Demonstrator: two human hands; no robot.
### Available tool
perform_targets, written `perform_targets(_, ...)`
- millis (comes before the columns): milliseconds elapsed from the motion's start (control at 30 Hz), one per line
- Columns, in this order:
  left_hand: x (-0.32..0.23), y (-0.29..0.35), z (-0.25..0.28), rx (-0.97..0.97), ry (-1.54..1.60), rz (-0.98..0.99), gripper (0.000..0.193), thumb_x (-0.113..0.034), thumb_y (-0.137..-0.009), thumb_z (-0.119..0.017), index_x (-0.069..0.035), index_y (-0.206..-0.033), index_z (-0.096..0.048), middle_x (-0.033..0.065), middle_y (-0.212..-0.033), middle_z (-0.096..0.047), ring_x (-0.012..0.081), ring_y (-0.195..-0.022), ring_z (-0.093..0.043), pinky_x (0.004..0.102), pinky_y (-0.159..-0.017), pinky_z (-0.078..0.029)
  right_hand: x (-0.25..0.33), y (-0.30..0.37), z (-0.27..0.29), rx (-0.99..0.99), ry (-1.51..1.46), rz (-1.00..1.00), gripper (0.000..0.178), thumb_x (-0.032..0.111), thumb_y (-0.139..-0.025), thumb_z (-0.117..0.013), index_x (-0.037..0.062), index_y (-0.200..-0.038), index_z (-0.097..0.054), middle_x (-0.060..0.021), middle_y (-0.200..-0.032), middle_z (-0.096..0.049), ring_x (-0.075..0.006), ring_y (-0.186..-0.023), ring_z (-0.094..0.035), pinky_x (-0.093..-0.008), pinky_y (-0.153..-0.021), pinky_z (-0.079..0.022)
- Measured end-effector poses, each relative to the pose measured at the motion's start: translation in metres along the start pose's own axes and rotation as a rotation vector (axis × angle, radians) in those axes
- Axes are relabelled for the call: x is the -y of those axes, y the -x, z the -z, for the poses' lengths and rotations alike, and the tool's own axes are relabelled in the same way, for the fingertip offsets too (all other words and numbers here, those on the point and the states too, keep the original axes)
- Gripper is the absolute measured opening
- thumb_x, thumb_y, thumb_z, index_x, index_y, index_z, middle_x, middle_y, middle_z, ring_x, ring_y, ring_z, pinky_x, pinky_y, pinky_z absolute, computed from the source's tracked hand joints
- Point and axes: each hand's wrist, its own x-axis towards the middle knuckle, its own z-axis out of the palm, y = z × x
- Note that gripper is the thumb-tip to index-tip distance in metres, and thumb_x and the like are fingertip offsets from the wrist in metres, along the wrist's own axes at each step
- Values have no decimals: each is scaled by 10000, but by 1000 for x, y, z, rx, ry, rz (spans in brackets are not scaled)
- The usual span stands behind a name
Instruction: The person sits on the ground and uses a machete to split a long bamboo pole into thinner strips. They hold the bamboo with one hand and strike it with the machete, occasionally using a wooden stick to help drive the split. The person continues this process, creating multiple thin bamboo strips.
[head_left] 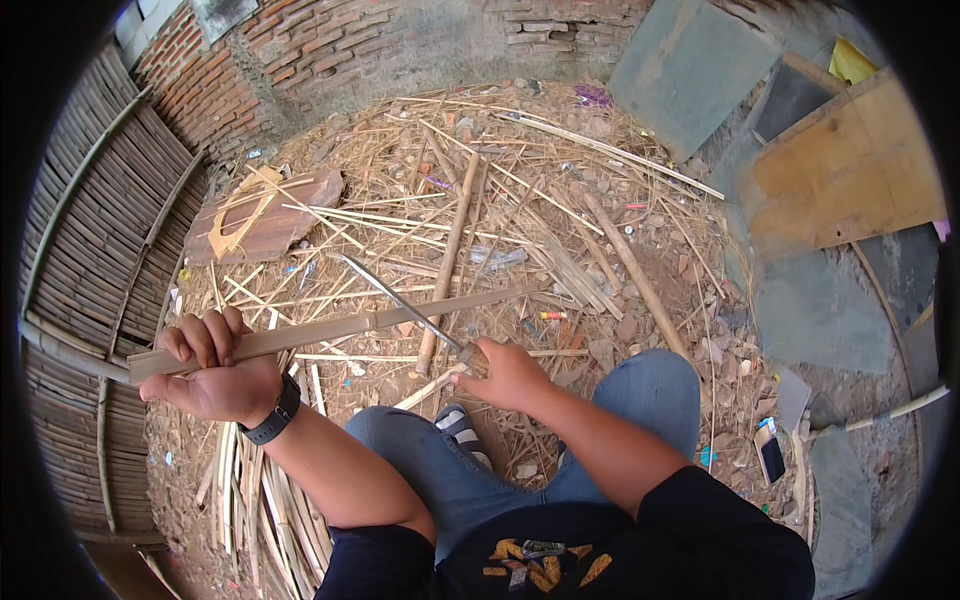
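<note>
A split bamboo strip (pixel 310 334) slants above the middle of the littered ground (pixel 715 420), its near end gripped by the left hand (pixel 215 365), whose fingers curl over it with the palm turned up. The right hand (pixel 500 376), apart from the left, is closed around the handle of a curved-bladed knife (pixel 388 291); the blade crosses the strip, though whether it bites or only passes over it is hard to tell from this angle. Beneath lie a round pole (pixel 450 260) and a clear plastic bottle (pixel 498 258), with a second pole (pixel 635 275) farther right. A bundle of pale strips (pixel 265 510) lies by the ground's near left corner, and a reddish-brown board (pixel 305 200) toward its far left corner. A cane wall (pixel 75 200) borders the left edge, a brick wall (pixel 330 45) the far edge. Along the right edge are grey sheets (pixel 690 75), a tan panel (pixel 850 170) and a dark-faced phone-like object (pixel 769 455).
</note>
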Motion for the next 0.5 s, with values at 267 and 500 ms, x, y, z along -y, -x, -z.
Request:
perform_targets(267, -2, -2, -1, 13, -25, -6, 619, -760, -833, -546, -158, -746, -431, -59, -554, -329, 76, -467, -288, 251, -501, -237, -21, -22, -18, -45, -79, -46, 427, 271, -809, -712, -38, -1073, -581, -259, -874, -667, -423, -865, -667, -470, -776, -513)
perform_targets(500, 2, 2, -6, 0, -11, 3, 622, -764, -822, -558, -162, -741, -426, -56, -545, -328, 71, -458, -283, 248, -490, -226, -36, -29, -28, -62, -190, -25, 421, 286, -818, -720, -21, -1076, -592, -218, -826, -660, -364, -783, -661, -440, -725, -508)
